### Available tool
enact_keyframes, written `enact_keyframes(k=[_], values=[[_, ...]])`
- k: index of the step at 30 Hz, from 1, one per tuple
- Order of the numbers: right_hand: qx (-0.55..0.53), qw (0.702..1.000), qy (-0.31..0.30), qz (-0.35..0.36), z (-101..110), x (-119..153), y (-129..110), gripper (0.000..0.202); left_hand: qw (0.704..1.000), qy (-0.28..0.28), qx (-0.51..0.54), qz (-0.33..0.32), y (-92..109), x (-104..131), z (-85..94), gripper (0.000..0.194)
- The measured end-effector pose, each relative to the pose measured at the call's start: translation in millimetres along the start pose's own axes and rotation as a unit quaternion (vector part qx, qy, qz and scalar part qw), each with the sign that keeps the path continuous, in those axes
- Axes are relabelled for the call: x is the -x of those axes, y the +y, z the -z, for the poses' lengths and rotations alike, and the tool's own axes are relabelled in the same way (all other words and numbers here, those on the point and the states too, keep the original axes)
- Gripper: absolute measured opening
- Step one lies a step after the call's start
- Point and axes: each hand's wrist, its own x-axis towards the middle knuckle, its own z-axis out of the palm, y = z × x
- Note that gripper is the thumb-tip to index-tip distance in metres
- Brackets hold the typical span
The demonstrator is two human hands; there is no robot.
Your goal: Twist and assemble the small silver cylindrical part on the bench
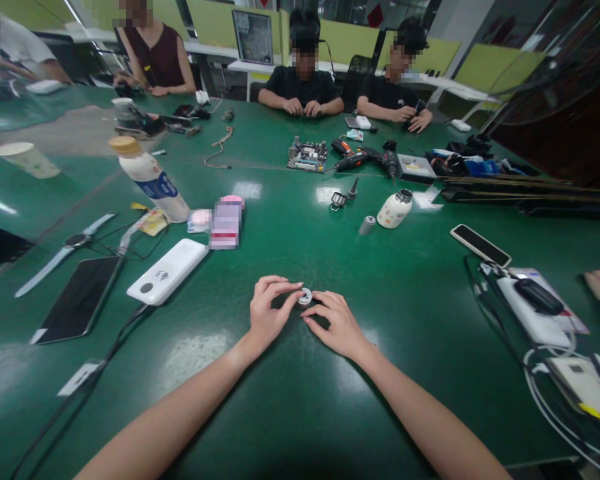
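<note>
A small round metallic piece [305, 297] with a pale top and dark marks sits at the middle of the green table [290, 413], between my two hands. My left hand [270, 307] has its thumb and forefinger closed on its left side. On the other side, my right hand [335, 320] touches it with its curved forefinger, its thumb a little lower. Beyond them stand a small grey cylinder [367, 225] and a white patterned bottle [395, 209] without a lid. A dark lid-like part [338, 201] lies further back.
On the left are a white power bank [168, 272], a tablet [77, 300], a watch [77, 241] and a tall bottle [153, 180]. A phone [481, 245] and cables lie right. Across sit several people behind a circuit board [307, 155] and drills [353, 159].
</note>
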Motion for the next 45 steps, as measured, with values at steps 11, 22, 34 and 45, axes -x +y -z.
enact_keyframes(k=[11, 22, 34, 45], values=[[-0.003, 1.0, -0.002, 0.001, -0.1, 0.0, 0.8, 0.01, 0.999, -0.022, 0.0, -0.027, 4.0, -2.0, 0.9, 0.01], [0.001, 1.0, -0.007, 0.004, 1.7, -0.4, 0.0, 0.011, 0.998, -0.047, -0.009, -0.04, 7.8, -1.6, 1.7, 0.008], [-0.006, 1.0, -0.007, 0.0, 1.9, -0.9, -1.3, 0.011, 0.998, -0.051, 0.003, -0.038, 6.9, -2.1, 1.0, 0.016], [0.007, 1.0, -0.005, 0.005, -0.3, 0.5, 2.4, 0.011, 0.999, -0.042, -0.011, -0.018, 3.7, 0.5, 0.4, 0.011]])
